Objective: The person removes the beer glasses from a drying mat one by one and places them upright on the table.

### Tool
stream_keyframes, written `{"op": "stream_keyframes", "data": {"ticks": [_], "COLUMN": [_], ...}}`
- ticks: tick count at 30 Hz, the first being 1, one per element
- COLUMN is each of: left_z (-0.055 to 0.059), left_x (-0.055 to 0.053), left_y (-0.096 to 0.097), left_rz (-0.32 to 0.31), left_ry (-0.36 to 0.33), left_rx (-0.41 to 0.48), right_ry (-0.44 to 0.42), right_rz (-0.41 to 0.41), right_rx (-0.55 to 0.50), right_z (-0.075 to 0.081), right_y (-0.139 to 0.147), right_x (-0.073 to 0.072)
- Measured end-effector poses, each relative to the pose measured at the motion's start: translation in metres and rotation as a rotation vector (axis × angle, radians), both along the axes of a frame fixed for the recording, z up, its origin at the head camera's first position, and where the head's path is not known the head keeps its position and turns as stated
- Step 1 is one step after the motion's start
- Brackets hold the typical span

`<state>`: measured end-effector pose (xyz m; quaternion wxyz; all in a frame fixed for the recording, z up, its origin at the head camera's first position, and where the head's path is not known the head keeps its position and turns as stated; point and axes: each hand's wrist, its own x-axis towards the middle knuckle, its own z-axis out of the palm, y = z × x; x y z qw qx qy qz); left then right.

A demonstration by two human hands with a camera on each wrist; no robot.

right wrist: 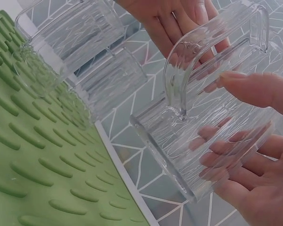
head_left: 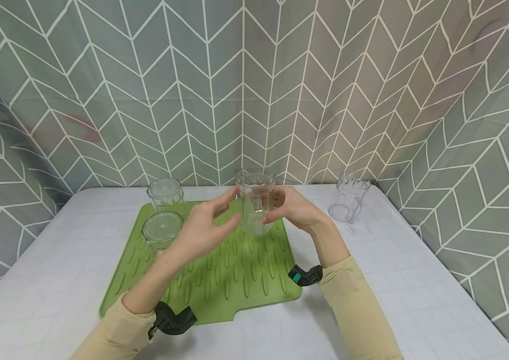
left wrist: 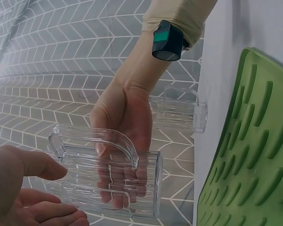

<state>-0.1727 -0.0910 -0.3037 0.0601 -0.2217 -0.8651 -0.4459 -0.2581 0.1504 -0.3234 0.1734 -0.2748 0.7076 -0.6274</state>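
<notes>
A clear mug (head_left: pixel 249 212) is up in the air in the middle of the frame, over a green mat (head_left: pixel 218 287). The side views show a gap between them. The mug's handle is on the side near the person.

The right hand (head_left: pixel 298 207) holds the mug from the right side, with its thumb in front and its fingers curled around the back. You can see those fingers right through the mug. The left hand (head_left: pixel 202 225) is wide open at the mug's left side, thumb and fingers spread apart. I can't tell if its fingertips touch.

Two more clear mugs stand on the mat at the left: a back mug (head_left: pixel 165 192) and a front mug (head_left: pixel 162 227), close together. A far mug (head_left: pixel 349 200) stands on the white table (head_left: pixel 33 280) at the right, off the mat.

Each wrist has a black gadget; the right gadget (head_left: pixel 310 275) has a green patch (head_left: pixel 297 276). Grey cloth (head_left: pixel 236 100) with white zigzag lines fills the top.
</notes>
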Motion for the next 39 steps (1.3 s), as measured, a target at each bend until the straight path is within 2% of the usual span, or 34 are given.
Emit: {"op": "stream_keyframes", "data": {"ticks": [5,20,28,34,39], "left_z": [-0.0014,-0.0036,-0.0041,-0.0016,0.0015], "left_x": [-0.0007,-0.0018,-0.0025,-0.0006,0.0003], "left_y": [-0.0003,0.0011,-0.0007,-0.0011,-0.0038], "left_rz": [-0.011,-0.016,-0.016,-0.001,0.02], "left_ry": [0.019,0.015,0.015,-0.018,0.0], "left_rx": [-0.013,-0.06,-0.048,-0.045,-0.045], "right_ry": [0.012,0.029,0.023,0.029,0.043], "right_rz": [0.003,-0.007,0.002,0.019,0.029], "right_rx": [-0.004,-0.08,-0.092,-0.111,-0.121], "right_z": [0.0012,0.0023,0.0028,0.003,0.0028], "right_y": [-0.0001,0.0004,0.0009,0.0021,0.003], "right_x": [-0.0005,0.0001,0.0006,0.0018,0.0003]}}
